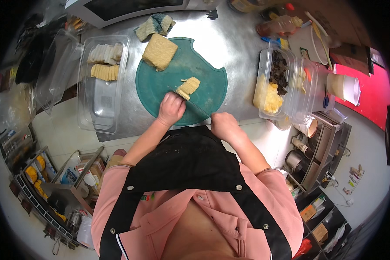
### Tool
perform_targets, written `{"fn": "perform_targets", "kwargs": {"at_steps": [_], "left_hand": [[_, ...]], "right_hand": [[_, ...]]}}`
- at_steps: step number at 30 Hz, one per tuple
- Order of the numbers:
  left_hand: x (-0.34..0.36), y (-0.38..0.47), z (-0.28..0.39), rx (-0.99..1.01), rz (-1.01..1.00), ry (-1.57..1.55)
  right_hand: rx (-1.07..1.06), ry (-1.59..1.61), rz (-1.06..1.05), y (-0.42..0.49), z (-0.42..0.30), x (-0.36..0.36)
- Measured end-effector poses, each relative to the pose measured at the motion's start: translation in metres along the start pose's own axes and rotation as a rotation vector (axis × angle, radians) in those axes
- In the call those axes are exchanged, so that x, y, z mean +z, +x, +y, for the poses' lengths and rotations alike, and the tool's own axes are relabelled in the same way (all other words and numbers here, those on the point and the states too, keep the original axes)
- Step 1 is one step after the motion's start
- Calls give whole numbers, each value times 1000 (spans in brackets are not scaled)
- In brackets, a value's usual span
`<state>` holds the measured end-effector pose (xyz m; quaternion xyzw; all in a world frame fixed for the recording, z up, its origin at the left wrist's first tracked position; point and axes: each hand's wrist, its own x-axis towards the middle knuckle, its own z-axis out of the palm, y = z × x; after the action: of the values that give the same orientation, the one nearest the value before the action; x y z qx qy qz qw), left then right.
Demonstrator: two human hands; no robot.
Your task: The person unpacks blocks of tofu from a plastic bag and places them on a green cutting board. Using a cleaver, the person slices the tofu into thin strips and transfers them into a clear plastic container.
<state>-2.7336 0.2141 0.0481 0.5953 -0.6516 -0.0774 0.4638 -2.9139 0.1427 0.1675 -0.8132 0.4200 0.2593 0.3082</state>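
Note:
My right hand (226, 126) grips the handle of a kitchen knife (197, 109), whose blade slants up and left across a green round cutting board (211, 84). My left hand (171, 108) is curled on the near side of the blade, knuckles close to it. Whatever lies under those fingers is hidden. Just beyond the blade lean several thin pale-yellow slices (189, 86) of a tofu-like food. A larger uncut-looking block (160, 52) of similar spongy food rests on the board's far left edge.
Left of the board stands a clear plastic container (99, 120) with rows of white and yellow slices. At right, clear tubs (263, 55) hold black fungus and a yellow frilly food. A folded cloth (155, 26) lies behind the board, near a microwave-like appliance (126, 9). Bottles (276, 27) stand at back right.

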Motion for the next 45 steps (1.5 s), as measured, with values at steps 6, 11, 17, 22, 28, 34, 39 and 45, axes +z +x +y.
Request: {"fn": "perform_targets", "kwargs": {"at_steps": [6, 11, 17, 22, 28, 34, 39, 45], "left_hand": [[0, -3, -2, -69, -56, 6], [-7, 7, 5, 0, 11, -27], [-6, -2, 0, -17, 25, 18], [-4, -5, -4, 2, 30, -30], [-2, -9, -10, -55, -15, -31], [-10, -12, -6, 11, 31, -41], [-5, -16, -9, 24, 60, -9], [-6, -16, -10, -4, 24, -18]], "right_hand": [[-69, 68, 195, 72, -21, 37], [-193, 178, 339, 72, -4, 47], [-61, 70, 141, -4, 1, 11], [-8, 17, 2, -14, 2, 0], [-81, 78, 142, 66, -27, 38], [-181, 199, 325, 60, -14, 47], [-73, 92, 164, -2, -8, 12], [-4, 4, -11, -2, -4, 13]]}}
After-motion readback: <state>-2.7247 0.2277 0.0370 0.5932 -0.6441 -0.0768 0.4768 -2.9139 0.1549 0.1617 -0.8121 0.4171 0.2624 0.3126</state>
